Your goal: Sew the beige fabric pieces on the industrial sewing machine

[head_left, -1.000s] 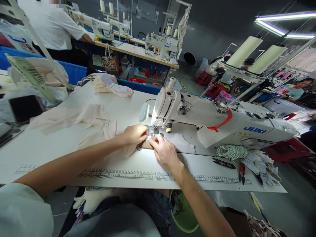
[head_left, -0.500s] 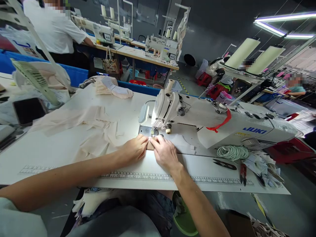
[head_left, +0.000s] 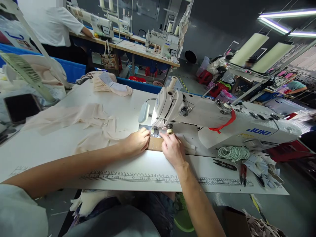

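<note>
A white sewing machine [head_left: 170, 102] stands in front of me, its needle area lit. My left hand [head_left: 139, 141] is closed, fingertips pinched together just left of the presser foot [head_left: 154, 131]; what lies between them is hidden. My right hand [head_left: 173, 148] is right of the foot, index finger reaching toward it and the other fingers curled at a pale fabric piece [head_left: 188, 144]. That fabric shows beyond the hand, under the machine arm; its grip is partly hidden. Between my hands a brown strip [head_left: 155, 144] is visible on the machine bed.
Loose beige fabric [head_left: 96, 121] lies on the left of the table, with a fabric stack [head_left: 106, 84] behind. At right are a mint cord coil [head_left: 233, 153], black thread snips [head_left: 225, 164], red-handled snips [head_left: 243, 175] and scraps [head_left: 263, 169]. A person [head_left: 54, 24] sits at a far machine.
My right hand has moved right, away from my left hand, uncovering the brown strip. My left hand stays beside the presser foot. The view has shifted slightly.
</note>
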Available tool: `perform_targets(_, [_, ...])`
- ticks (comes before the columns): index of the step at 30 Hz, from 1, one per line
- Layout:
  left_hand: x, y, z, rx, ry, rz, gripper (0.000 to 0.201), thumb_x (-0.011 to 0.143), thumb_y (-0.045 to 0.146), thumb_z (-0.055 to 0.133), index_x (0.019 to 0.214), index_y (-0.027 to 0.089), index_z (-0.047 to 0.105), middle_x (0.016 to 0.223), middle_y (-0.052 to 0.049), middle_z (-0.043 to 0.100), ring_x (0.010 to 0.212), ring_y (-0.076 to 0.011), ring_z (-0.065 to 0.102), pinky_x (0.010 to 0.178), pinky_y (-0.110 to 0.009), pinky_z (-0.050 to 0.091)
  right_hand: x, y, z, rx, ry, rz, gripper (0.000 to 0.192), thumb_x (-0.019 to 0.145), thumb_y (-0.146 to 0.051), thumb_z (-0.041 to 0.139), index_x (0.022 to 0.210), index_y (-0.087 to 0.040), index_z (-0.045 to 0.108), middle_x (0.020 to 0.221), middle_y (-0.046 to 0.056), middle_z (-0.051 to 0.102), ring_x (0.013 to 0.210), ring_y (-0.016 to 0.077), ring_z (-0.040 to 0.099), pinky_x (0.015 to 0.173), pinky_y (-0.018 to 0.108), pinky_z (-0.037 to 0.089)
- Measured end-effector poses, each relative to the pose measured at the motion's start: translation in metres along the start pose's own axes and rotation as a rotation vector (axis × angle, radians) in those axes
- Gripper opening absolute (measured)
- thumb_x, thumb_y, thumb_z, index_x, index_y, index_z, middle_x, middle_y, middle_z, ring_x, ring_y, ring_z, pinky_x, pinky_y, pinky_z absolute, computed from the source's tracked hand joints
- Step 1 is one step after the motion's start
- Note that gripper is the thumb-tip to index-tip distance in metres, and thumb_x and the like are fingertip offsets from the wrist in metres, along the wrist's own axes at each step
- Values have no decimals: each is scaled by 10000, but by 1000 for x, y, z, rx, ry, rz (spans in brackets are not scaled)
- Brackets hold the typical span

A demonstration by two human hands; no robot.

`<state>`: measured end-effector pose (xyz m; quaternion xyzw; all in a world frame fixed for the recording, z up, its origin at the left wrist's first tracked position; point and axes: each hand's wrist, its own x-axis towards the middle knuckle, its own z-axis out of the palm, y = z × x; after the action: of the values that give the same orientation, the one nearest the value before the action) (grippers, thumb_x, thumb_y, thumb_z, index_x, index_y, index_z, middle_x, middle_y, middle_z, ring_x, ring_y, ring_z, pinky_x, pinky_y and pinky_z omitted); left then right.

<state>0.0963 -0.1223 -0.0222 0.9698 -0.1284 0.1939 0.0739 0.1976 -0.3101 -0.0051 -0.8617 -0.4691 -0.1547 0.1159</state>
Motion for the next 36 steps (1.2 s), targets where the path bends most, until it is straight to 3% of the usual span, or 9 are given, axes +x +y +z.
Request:
perform_targets(4, [-1, 0, 0, 3, 14, 19, 305, 991, 138, 368, 928, 108, 664, 999, -150, 652, 977, -261, 597, 809, -361, 567, -1, 0, 3, 66, 21, 17, 416, 915, -90, 438, 1195, -205, 724, 1043, 90, 702, 899, 206, 650, 768, 281, 487])
perform_targets(8, [-1, -2, -1, 27, 17, 42, 287, 984, 139, 383, 953, 111, 667, 1003, -134, 660, 994, -259, 601, 825, -368, 572, 8, 5, 4, 202, 16, 110, 306, 1015, -247, 422, 1043, -194, 722, 985, 89, 721, 846, 198, 661, 700, 268, 453])
perform_targets(15, [-1, -4, -1, 5, 3, 46, 283, 978, 146, 385, 987, 101, 664, 1043, -155, 662, 1009, -265, 598, 805, -371, 569, 30, 14, 5, 271, -80, 268, 400, 1035, -386, 382, 762, -230, 628, 758, 51, 717, 727, 194, 643, 643, 270, 378])
perform_targets(21, [1, -4, -2, 21, -23, 32, 280, 974, 152, 395, 970, 92, 668, 1058, -166, 662, 998, -278, 589, 801, -385, 568, 16, 11, 7, 331, -11, 239, 437, 1040, -448, 350, 771, -232, 618, 745, 46, 709, 710, 178, 635, 636, 260, 368])
perform_targets(26, [6, -7, -1, 60, -13, 24, 256, 954, 136, 427, 949, 99, 680, 1073, -160, 670, 1007, -276, 597, 798, -365, 564, 19, 9, 10, 357, -43, 269, 427, 1043, -404, 349, 799, -238, 657, 697, 28, 692, 681, 171, 629, 641, 258, 382])
perform_targets(36, [11, -6, -4, 40, -68, -20, 283, 954, 163, 420, 947, 113, 698, 1039, -147, 689, 1004, -272, 609, 831, -368, 547, 17, 16, 7, 299, 8, 255, 483, 1025, -452, 409, 665, -231, 644, 550, 14, 612, 565, 156, 568, 589, 254, 344])
